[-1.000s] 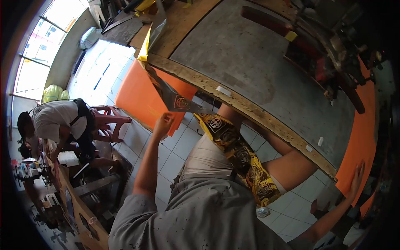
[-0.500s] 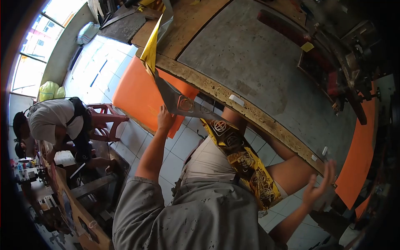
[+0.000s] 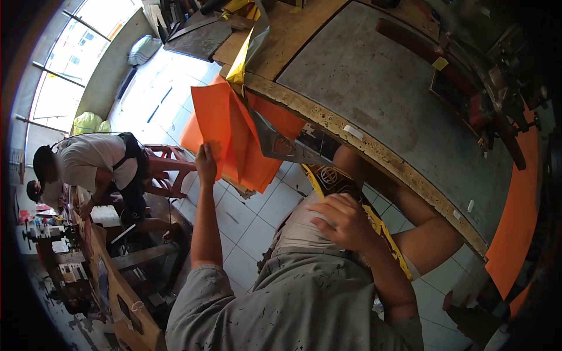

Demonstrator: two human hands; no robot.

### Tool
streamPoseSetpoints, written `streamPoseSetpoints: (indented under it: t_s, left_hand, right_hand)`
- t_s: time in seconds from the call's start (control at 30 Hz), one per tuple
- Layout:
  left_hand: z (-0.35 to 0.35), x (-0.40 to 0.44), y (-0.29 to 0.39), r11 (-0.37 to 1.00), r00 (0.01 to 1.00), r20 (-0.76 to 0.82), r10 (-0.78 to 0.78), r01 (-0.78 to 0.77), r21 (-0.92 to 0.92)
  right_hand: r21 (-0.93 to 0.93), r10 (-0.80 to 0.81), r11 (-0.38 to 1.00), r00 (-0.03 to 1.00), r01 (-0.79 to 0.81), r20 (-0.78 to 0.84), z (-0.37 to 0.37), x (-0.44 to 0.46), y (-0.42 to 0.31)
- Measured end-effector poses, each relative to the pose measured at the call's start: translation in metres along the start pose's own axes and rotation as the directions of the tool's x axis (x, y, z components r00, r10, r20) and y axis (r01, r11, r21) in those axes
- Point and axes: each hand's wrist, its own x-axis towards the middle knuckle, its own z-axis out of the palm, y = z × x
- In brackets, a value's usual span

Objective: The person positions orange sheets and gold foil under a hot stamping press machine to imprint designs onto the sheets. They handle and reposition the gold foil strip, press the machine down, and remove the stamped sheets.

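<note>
"Starting from the left, what is going on?"

"A co-worker (image 3: 88, 158) is bending forward beside a red stool (image 3: 172, 167). Next, the person's left hand (image 3: 206, 167) is pinching an orange sheet (image 3: 206, 114), its grip clamped on the sheet between thumb and fingers, seemingly to hold it clear of the orange stack (image 3: 278, 114) just behind"

"And further right?"

"A foil strip (image 3: 278, 143) is running from the near edge of the table (image 3: 374, 76) down across the lap, perhaps lying there so that it is staying off the floor. The right hand (image 3: 346, 222) is hovering over the lap, its grip apart, fingers loosely bent, with nothing visible in it; I cannot tell whether it is touching the strip. At the far right, an orange piece (image 3: 512, 210) is sticking out by the table's end"

"How are the materials looking?"

"The held sheet is looking thin and matt, bowing into soft folds like paper; the strip is shining gold and grey, creased, showing round printed emblems; the table is showing a flat, stained grey top and a rough, pitted edge"
</note>
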Motion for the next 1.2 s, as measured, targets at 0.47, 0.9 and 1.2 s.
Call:
streamPoseSetpoints:
  t_s: [0.47, 0.9, 1.2]
  left_hand:
    - [-0.019, -0.203, 0.193, 0.900, 0.885, 0.198, 0.421, -0.435, 0.029]
    - [0.013, -0.143, 0.102, 0.981, 0.889, -0.443, 0.115, -0.173, -0.092]
    - [0.001, -0.065, 0.246, 0.717, 0.887, 0.266, 0.378, -0.099, -0.690]
  right_hand:
    - [0.347, 0.167, 0.920, 0.983, -0.184, 0.078, 0.073, 0.115, -0.046]
    - [0.619, 0.423, 0.765, 0.863, -0.176, -0.277, -0.141, 0.042, -0.113]
    - [0.541, 0.573, 0.806, 0.546, -0.239, -0.611, -0.205, -0.117, -0.060]
